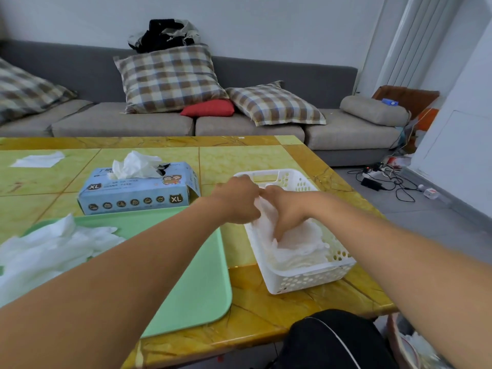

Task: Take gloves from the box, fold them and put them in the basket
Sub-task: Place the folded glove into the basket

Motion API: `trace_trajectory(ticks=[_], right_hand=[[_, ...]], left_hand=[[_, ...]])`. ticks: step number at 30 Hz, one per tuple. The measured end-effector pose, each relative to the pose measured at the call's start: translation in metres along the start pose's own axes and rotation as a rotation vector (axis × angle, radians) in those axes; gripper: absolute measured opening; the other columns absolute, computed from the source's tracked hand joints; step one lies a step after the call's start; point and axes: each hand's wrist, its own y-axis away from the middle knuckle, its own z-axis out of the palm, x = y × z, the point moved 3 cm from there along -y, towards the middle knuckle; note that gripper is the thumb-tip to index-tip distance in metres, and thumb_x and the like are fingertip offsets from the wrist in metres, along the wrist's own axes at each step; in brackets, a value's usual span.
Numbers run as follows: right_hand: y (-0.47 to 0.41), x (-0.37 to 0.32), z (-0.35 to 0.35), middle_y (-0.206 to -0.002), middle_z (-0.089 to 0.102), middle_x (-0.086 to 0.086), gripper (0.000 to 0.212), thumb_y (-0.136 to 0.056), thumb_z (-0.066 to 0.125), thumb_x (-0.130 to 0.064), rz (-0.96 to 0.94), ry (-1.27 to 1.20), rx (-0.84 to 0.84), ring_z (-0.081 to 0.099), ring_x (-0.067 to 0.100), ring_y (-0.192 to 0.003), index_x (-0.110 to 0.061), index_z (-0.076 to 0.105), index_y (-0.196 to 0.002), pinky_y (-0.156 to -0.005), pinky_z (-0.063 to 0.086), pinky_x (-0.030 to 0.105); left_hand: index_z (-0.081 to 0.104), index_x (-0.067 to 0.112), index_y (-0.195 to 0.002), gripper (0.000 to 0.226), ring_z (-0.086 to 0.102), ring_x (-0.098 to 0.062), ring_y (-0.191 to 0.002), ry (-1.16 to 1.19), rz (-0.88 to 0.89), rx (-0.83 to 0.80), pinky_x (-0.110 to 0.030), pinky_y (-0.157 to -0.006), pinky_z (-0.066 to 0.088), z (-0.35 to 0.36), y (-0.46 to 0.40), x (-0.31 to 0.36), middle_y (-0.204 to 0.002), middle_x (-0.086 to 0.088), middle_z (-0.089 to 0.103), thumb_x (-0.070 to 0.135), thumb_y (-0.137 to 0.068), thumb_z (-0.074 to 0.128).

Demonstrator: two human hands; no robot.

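**Q:** how far along are you with the glove thing?

**Me:** Somewhere in the middle, I'd say. Both hands are over the white basket (306, 279) at the right side of the bench (266, 161). My left hand (238, 199) is curled at the basket's left wall, fingers bunched on the edge of a folded glove (266, 209). My right hand (286, 211) reaches down inside, fingers pushing into the stack of folded gloves (300, 249). Whether those fingers are pinching anything or just pressing, I can't tell, the tips are buried.

**Q:** so what's done and what's left?

**Me:** Done: there's a decent pile already lying in the near half of the basket, and the one I'm tucking in is going on top of it. Left: a loose heap of unfolded gloves (45, 249) sits on the green tray (191, 275) at my left, well apart from the basket. And the blue glove box (138, 190) behind the tray has one more glove (135, 163) sticking out of the slot, so it's not empty. No idea how many are inside, though.

**Q:** next step?

**Me:** Probably settle this one flat, then grab from the tray heap.
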Motion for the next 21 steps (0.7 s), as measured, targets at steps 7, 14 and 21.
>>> trace_trajectory(ticks=[7,14,21], right_hand=[[0.042,-0.112,-0.069,-0.129,0.066,-0.003,0.037,-0.090,0.070,-0.022,-0.287,-0.117,0.605,0.062,0.012,-0.097,-0.027,0.068,-0.126,-0.084,0.053,0.032],[-0.017,-0.278,0.030,-0.156,0.042,0.002,0.063,-0.096,0.065,-0.038,-0.632,-0.079,0.215,0.044,0.025,-0.138,-0.026,0.041,-0.153,-0.111,0.039,0.038],[-0.050,-0.279,0.044,-0.101,0.075,-0.006,0.017,-0.088,0.076,-0.031,-0.582,-0.153,0.257,0.068,0.013,-0.094,-0.022,0.079,-0.101,-0.089,0.055,0.038]], left_hand=[[0.070,0.019,-0.114,0.022,0.061,-0.013,-0.102,0.375,-0.121,0.352,-0.018,-0.075,0.043,-0.040,0.083,-0.101,-0.110,0.005,0.064,0.012,-0.095,0.062],[0.068,0.023,-0.111,0.018,0.061,-0.022,-0.103,0.144,-0.445,0.345,-0.036,-0.093,0.049,-0.049,0.206,-0.216,-0.115,-0.001,0.067,0.021,-0.094,0.064],[0.034,0.025,-0.153,0.098,0.037,-0.018,-0.138,0.098,-0.455,-0.095,-0.029,-0.108,0.032,-0.028,0.250,-0.255,-0.154,0.001,0.037,0.048,-0.073,0.085]])
